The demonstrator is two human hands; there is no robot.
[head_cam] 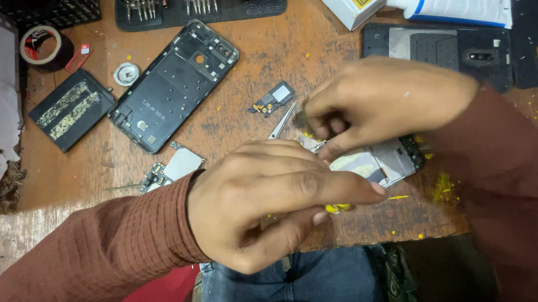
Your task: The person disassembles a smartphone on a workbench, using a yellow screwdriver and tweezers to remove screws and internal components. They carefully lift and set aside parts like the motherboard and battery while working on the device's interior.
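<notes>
Near worktop (262,39) edge, our left hand (266,201) pins the opened silver phone (385,162) steady w/ closed grip; right hand (384,100) pinches thin metal tweezers (281,122) over it.

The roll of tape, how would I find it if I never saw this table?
Start at the wooden table and go to its far left corner, beside the black mesh crate. The roll of tape lies flat there, just above the black battery. It is the only ring with a hole through the middle; its neighbours are flat slabs.
</notes>
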